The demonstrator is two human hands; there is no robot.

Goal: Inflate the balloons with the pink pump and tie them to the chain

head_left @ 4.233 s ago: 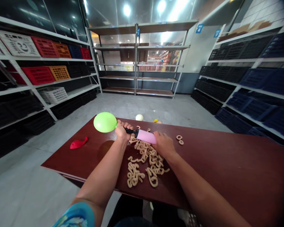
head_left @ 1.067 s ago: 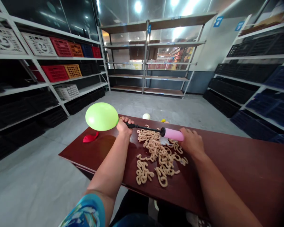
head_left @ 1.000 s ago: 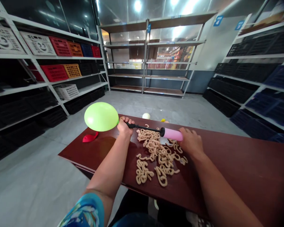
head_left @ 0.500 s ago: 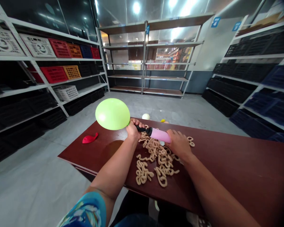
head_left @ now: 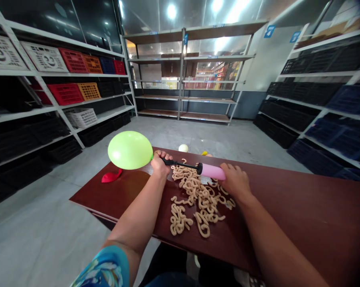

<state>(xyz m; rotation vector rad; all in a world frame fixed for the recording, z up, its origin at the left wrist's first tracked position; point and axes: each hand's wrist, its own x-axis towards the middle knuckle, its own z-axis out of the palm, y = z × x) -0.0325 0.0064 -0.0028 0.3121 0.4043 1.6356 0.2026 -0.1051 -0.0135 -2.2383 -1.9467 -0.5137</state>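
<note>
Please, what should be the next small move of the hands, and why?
Probably the right hand should push the pink barrel toward the left hand: the black rod between them is exposed, and the green balloon is at the left hand.

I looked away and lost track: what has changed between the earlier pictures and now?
Since the first picture, the green balloon has swelled. Since half a second ago, the left hand and right hand have drawn apart, sliding the pump open so its black rod shows. Both keep their grip. The limp red balloon and tan coils stay put on the table.
</note>
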